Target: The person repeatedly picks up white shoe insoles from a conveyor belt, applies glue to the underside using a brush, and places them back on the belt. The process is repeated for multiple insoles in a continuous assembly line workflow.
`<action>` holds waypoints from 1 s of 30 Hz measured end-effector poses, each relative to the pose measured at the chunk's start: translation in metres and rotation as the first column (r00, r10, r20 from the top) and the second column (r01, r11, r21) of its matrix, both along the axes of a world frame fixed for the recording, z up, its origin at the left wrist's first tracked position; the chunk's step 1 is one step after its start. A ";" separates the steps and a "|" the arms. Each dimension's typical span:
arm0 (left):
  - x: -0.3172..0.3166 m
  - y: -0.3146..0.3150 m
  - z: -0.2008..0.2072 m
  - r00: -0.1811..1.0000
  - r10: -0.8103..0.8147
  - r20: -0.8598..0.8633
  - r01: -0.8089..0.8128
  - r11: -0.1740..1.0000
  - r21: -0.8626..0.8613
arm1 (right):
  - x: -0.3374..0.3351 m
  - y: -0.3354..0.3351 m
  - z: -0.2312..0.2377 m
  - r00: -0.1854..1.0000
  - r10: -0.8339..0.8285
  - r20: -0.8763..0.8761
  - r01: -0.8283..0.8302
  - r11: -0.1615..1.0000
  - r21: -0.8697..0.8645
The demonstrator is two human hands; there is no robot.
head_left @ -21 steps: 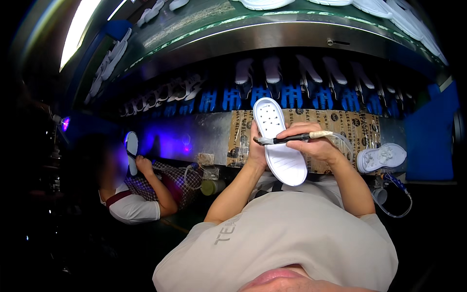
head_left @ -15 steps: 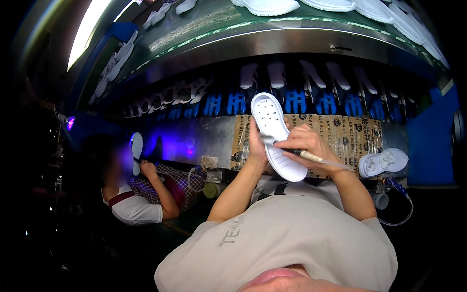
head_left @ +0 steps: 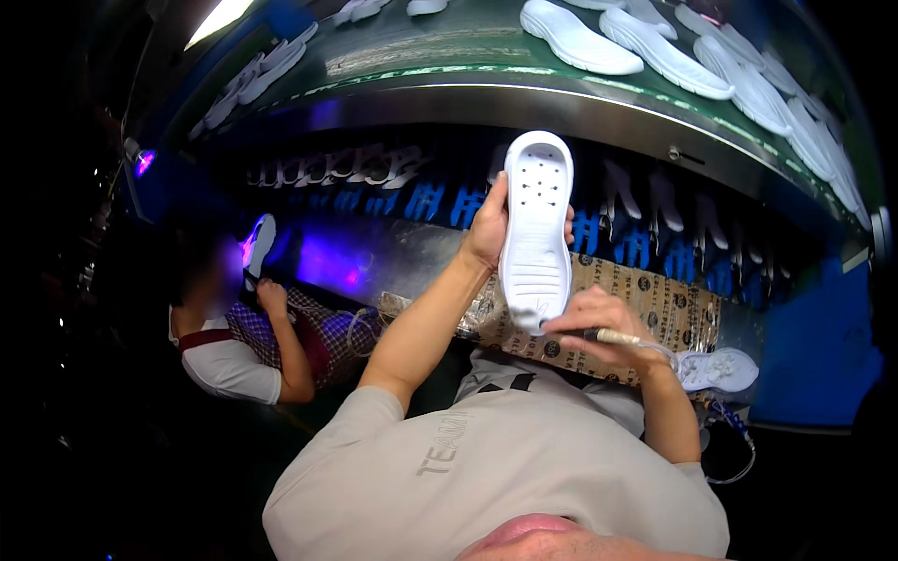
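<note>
A white shoe sole is held up lengthwise before me, its hollow inner face with small dark holes toward me. My left hand wraps round its left side, and fingertips show at its right edge. My right hand is closed on a slim brush with a pale handle and a clear tube trailing from it. The brush's dark tip meets the sole's lower end, where thin dark marks show. Another white sole with raised lumps lies right of my right hand.
Patterned brown paper covers part of the metal bench. Blue holders with shoe parts stand behind it. Above runs a green conveyor bearing several white soles. A co-worker at left holds another sole.
The sole has risen and turned more upright. My right hand with the brush has moved down from the sole's middle to its lower end. The view has shifted, showing more of the conveyor.
</note>
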State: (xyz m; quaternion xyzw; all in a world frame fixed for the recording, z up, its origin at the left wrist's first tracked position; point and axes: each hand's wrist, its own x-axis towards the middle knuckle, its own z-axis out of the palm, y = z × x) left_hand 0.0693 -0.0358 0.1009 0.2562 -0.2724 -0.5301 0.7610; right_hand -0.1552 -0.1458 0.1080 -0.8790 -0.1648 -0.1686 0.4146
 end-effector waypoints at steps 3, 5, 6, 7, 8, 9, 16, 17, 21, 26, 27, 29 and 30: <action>0.002 -0.012 0.010 0.986 -0.092 0.140 0.082 0.994 0.073 | -0.008 -0.019 0.015 0.965 0.210 -0.158 -0.172 0.960 0.223; 0.000 -0.021 0.020 0.962 -0.133 0.240 0.100 0.984 0.146 | -0.005 -0.016 0.017 0.998 0.006 -0.064 0.001 0.993 0.115; 0.001 -0.023 0.032 0.946 -0.162 0.281 0.110 0.975 0.192 | 0.001 -0.013 0.019 0.994 -0.104 -0.012 0.104 0.994 -0.041; 0.000 -0.027 0.037 0.918 -0.185 0.350 0.104 0.966 0.238 | 0.000 -0.010 0.021 0.994 -0.081 -0.069 0.070 0.986 -0.150; 0.000 -0.029 0.044 0.885 -0.210 0.416 0.093 0.954 0.284 | 0.006 -0.012 0.023 0.995 0.080 -0.052 -0.088 0.979 -0.184; -0.006 -0.024 0.055 0.854 -0.233 0.465 0.073 0.939 0.337 | 0.005 -0.015 0.019 0.988 0.142 -0.067 -0.149 0.983 -0.109; -0.004 -0.039 0.068 0.447 -0.430 0.784 -0.122 0.839 0.530 | 0.002 -0.003 0.033 0.994 0.020 -0.107 -0.041 0.978 -0.205; -0.006 -0.040 0.066 0.408 -0.453 0.792 -0.136 0.828 0.544 | 0.000 -0.003 0.035 0.981 0.104 -0.161 -0.137 0.968 -0.208; -0.012 -0.037 0.083 0.275 -0.578 0.769 -0.154 0.763 0.628 | -0.009 0.000 0.036 0.966 -0.225 -0.131 0.222 0.974 -0.035; -0.005 -0.037 0.074 0.205 -0.646 0.736 -0.165 0.718 0.676 | -0.004 -0.007 0.036 0.997 -0.040 -0.062 0.027 0.980 -0.199; -0.006 -0.036 0.073 0.179 -0.653 0.736 -0.171 0.716 0.677 | -0.009 -0.009 0.033 0.994 -0.098 -0.037 0.093 0.988 -0.124; 0.002 -0.039 0.067 0.183 -0.644 0.743 -0.118 0.736 0.666 | -0.011 -0.010 0.038 0.960 -0.276 -0.049 0.267 0.954 -0.136; 0.007 -0.042 0.059 0.213 -0.658 0.723 -0.057 0.730 0.681 | -0.011 -0.013 0.039 0.974 -0.221 -0.054 0.210 0.963 -0.166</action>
